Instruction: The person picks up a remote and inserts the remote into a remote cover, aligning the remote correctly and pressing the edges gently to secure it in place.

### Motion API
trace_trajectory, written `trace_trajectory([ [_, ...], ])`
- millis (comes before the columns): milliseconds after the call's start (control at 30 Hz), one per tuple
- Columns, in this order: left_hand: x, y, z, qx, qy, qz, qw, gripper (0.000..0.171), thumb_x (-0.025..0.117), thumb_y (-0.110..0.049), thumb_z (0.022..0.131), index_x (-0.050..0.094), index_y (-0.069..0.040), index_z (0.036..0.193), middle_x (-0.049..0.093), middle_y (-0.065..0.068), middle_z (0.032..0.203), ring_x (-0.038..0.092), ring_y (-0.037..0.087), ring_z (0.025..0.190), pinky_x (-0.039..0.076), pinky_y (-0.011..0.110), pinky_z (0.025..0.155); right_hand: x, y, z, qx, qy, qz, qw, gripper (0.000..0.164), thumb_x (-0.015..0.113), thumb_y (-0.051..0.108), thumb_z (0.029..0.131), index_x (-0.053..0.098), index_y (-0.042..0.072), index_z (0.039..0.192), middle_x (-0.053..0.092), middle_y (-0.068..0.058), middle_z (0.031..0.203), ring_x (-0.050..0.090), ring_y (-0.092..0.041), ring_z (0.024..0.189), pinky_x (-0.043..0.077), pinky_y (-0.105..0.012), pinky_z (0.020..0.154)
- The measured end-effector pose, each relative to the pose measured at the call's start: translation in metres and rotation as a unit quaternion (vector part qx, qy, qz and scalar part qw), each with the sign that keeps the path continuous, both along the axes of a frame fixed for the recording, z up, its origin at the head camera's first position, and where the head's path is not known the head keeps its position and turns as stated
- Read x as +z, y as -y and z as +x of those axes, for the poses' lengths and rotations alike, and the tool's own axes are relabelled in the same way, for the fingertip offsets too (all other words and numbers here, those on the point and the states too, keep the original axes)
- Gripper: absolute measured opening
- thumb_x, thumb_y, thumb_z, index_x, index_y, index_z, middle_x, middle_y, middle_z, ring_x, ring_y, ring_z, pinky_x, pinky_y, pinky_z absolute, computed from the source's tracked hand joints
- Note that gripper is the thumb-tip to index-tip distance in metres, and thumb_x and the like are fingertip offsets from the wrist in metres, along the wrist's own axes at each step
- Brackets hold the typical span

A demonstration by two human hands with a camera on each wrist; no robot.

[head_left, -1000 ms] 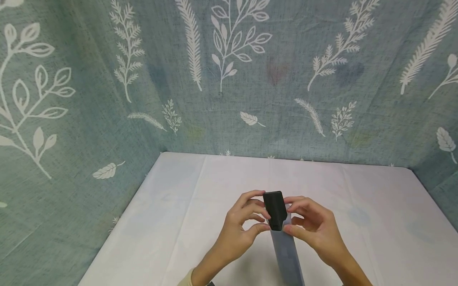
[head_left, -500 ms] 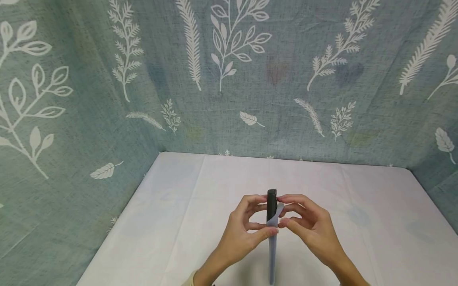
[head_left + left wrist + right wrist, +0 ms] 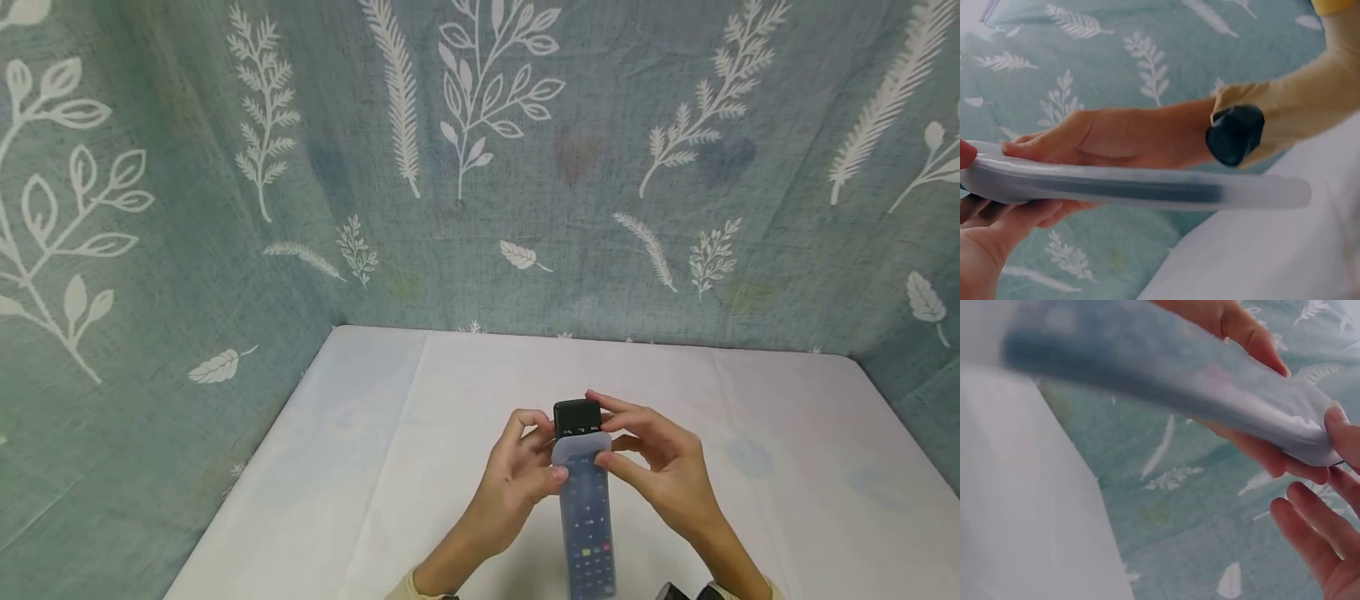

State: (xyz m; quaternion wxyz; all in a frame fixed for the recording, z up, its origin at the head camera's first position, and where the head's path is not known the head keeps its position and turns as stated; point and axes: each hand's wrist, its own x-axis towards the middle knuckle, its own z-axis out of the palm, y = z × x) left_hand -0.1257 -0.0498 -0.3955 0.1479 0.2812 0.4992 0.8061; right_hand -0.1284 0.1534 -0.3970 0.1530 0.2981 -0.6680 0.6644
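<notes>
A black remote control (image 3: 577, 418) sits mostly inside a translucent bluish-white cover (image 3: 588, 517), its buttons showing through the front. Its top end stands bare above the cover's loose lip (image 3: 582, 447). My left hand (image 3: 498, 492) grips the left edge, thumb on the front near the lip. At the upper right edge, my right hand (image 3: 667, 467) pinches the lip, thumb in front and fingers behind and beside the bare end. In the left wrist view, the cover's far end (image 3: 1272, 191) extends past the dark remote inside it. The right wrist view shows the cover (image 3: 1254, 403) blurred.
The remote is held over a table with a white cloth (image 3: 420, 433). Behind and to the left hangs a green-grey curtain (image 3: 450, 275) with white leaf prints. A dark round device (image 3: 1235, 134) is strapped to the right wrist.
The remote has turned from its plain black back, through edge-on, to its button side. Both hands stay on it, fingers shifting around the bare end and the lip.
</notes>
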Motion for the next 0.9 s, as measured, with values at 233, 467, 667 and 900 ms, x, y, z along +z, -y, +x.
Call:
trace_trajectory([
  [233,-0.002,-0.002,-0.004,-0.002,0.003,0.001,1.0000,0.012,0.048,-0.003,0.097,0.039,-0.008,0.104,0.045,0.009,0.118,0.052,0.016,0.101,0.054,0.024,0.077,0.006,0.003,-0.001,0.021,-0.040,0.004,0.999,0.032,0.063,-0.024,0.075,0.061,0.003,0.090,0.048,-0.025,0.135,0.052,-0.030,0.122,0.051,-0.028,0.091],
  [467,-0.001,-0.001,-0.007,0.054,-0.044,-0.058,0.9959,0.025,0.059,-0.006,0.093,0.042,0.004,0.109,0.049,0.017,0.124,0.058,0.021,0.103,0.058,0.030,0.073,0.005,0.000,-0.002,0.024,-0.088,-0.011,0.996,0.030,0.067,-0.025,0.070,0.061,-0.002,0.088,0.056,-0.027,0.123,0.060,-0.026,0.109,0.055,-0.029,0.084],
  [667,-0.004,-0.003,-0.009,0.048,-0.069,-0.042,0.9956,0.023,0.064,-0.007,0.090,0.049,0.007,0.102,0.054,0.016,0.117,0.061,0.019,0.101,0.059,0.029,0.068,0.012,-0.004,0.000,0.014,-0.112,-0.015,0.993,0.026,0.072,-0.020,0.068,0.064,-0.002,0.085,0.062,-0.024,0.108,0.062,-0.025,0.103,0.055,-0.030,0.083],
  [900,-0.004,-0.002,-0.009,0.041,-0.097,-0.057,0.9929,0.021,0.065,-0.011,0.091,0.052,0.005,0.094,0.052,0.017,0.121,0.060,0.024,0.102,0.059,0.034,0.067,0.014,-0.004,-0.001,0.013,-0.121,-0.035,0.992,0.021,0.069,-0.021,0.072,0.063,-0.005,0.084,0.066,-0.021,0.100,0.065,-0.024,0.094,0.057,-0.027,0.078],
])
